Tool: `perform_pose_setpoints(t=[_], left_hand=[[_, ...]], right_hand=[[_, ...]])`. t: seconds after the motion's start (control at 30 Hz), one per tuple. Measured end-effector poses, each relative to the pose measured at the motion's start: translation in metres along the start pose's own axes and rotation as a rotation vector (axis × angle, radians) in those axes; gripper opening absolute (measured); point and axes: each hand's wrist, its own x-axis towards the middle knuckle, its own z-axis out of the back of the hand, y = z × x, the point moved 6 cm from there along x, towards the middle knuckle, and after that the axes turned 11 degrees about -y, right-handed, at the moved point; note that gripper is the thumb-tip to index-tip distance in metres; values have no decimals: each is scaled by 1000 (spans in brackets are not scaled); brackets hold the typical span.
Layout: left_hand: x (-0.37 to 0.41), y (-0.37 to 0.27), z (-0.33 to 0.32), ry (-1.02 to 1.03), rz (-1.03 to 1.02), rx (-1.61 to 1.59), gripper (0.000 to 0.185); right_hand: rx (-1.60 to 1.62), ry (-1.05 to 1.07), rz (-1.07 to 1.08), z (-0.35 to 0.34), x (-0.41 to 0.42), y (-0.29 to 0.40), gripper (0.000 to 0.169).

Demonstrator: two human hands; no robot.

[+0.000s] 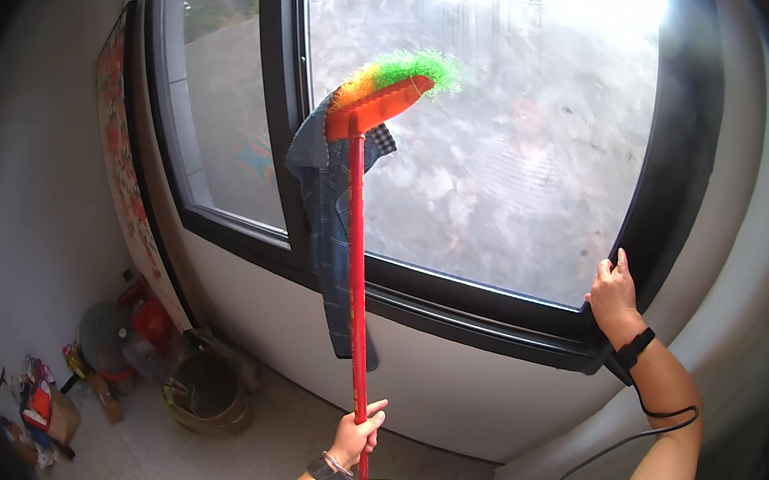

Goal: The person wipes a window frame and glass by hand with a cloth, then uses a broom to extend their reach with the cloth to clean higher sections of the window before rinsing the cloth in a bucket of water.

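My left hand [357,433] is wrapped around the lower part of a red broom handle [355,258], held roughly upright. At its top is a broom head with an orange plastic block [382,109] and yellow and green bristles [417,68], in front of the window glass. A dark blue denim garment [321,214] hangs from behind the broom head, with a checked patch of cloth [385,138] showing beside it. My right hand [614,294] holds the black window frame [668,217] near its lower right corner, fingers bent and one digit pointing up.
A round bin or basket [207,389] stands on the floor below, left of the handle. Cardboard boxes [64,414] and mixed small items lie further left. A floral panel [124,162] leans on the left wall. Pale curtain [572,448] hangs at right; a black cable [585,456] runs by my right arm.
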Motion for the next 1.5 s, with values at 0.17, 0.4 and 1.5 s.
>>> perform_pose_setpoints(t=[0.17, 0.4, 1.5], left_hand=[[1, 1, 4, -18, -10, -34, 39], [-6, -8, 4, -16, -15, 23, 39], [-73, -13, 144, 153, -551, 371, 60]], right_hand=[[-13, -20, 12, -7, -3, -4, 27], [24, 100, -80, -6, -4, -12, 32], [2633, 31, -1523, 409, 43, 325, 28]])
